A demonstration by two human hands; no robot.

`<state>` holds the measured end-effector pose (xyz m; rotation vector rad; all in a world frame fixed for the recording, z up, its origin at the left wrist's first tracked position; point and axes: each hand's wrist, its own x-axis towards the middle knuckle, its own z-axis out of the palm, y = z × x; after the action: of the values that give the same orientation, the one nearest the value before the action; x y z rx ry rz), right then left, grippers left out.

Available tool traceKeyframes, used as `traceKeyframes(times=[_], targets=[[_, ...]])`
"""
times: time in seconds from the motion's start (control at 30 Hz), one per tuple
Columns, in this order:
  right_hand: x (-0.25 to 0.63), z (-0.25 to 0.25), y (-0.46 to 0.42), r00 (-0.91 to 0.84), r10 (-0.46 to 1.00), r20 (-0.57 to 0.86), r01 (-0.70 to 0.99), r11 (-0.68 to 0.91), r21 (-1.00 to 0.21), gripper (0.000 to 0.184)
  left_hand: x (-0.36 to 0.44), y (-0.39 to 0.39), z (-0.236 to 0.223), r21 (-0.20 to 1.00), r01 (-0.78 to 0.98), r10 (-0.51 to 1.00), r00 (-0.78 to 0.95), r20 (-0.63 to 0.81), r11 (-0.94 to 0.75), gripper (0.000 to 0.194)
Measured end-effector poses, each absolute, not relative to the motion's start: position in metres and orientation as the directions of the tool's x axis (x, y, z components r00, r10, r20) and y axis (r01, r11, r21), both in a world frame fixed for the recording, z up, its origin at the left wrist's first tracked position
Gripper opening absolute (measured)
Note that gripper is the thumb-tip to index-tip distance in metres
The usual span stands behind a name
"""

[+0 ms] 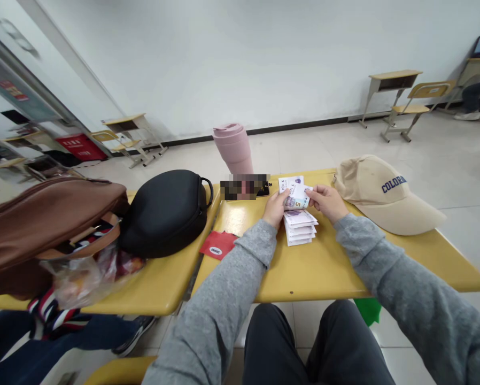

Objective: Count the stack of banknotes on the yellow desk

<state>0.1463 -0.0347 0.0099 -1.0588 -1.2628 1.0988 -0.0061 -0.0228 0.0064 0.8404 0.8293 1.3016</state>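
Over the yellow desk, my left hand (275,207) is closed on a few white-and-purple banknotes (291,184), the front one marked with a 5. From the other side, the fingers of my right hand (328,202) pinch the right edge of that front note. Just below both hands, a staggered stack of similar notes (301,230) lies on the desk (272,278). Past the notes, a dark phone (264,187), partly blurred out, lies at the foot of a pink lidded tumbler (232,147).
A beige cap (388,195) rests right of my right hand. A small red pouch (217,245) lies by my left forearm. On the adjoining left desk are a black rounded case (168,214), a brown bag (51,230) and a clear plastic bag (79,280). Someone's legs (95,334) show below it.
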Motion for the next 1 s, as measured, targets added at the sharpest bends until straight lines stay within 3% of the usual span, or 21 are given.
traceKeyframes(times=[0.3,0.77,1.0], targets=[[0.147,0.005,-0.031,-0.002,0.975,0.223,0.003,0.223,-0.975,0.039,-0.007,-0.018,0.001,0.889,-0.453,0.997,0.073,-0.032,0.062,0.022],[0.142,0.018,-0.041,-0.065,0.968,0.241,-0.095,0.234,-0.968,0.041,-0.009,-0.014,-0.003,0.892,-0.451,0.998,0.057,-0.004,0.029,0.029],[0.142,0.015,-0.038,-0.044,0.960,0.278,-0.121,0.271,-0.955,0.032,-0.009,-0.013,-0.004,0.898,-0.439,0.999,0.054,0.000,0.024,0.028]])
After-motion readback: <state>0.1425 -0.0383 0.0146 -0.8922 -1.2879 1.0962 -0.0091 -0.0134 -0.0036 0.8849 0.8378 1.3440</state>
